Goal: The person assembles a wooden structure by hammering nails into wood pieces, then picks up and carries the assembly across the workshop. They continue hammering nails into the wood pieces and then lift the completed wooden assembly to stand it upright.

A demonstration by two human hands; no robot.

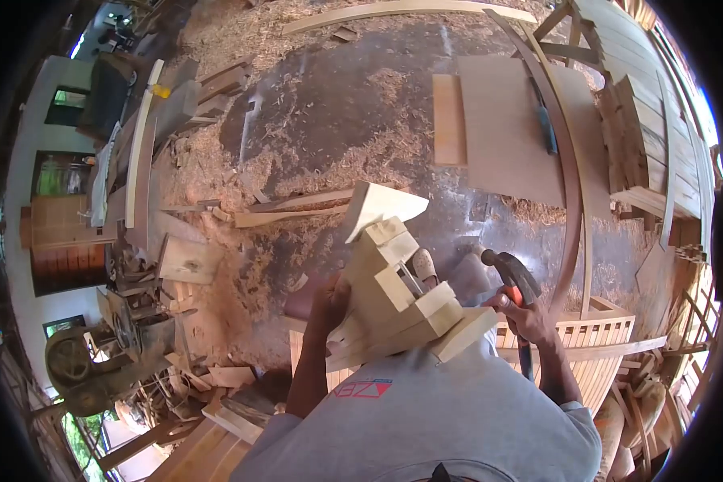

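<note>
A pale wooden assembly (373, 301) of joined blocks is held up in front of my chest, tilted, with a metal-looking strip (410, 279) in a gap between its blocks. My left hand (330, 299) grips its left side; some of the fingers are hidden behind the wood. At the right, my right hand (524, 318) is closed round a claw hammer (516, 271) with a dark head and an orange and black handle. The hammer's head points up and away from me, apart from the wood.
Shavings cover much of the dark floor (321, 104). A slatted wooden frame (594, 333) stands beside me at the right. Ahead lie a flat brown panel (506, 120), a long curved strip (572, 177) and a blue-handled tool (546, 128). A dusty machine (84, 361) stands at the left.
</note>
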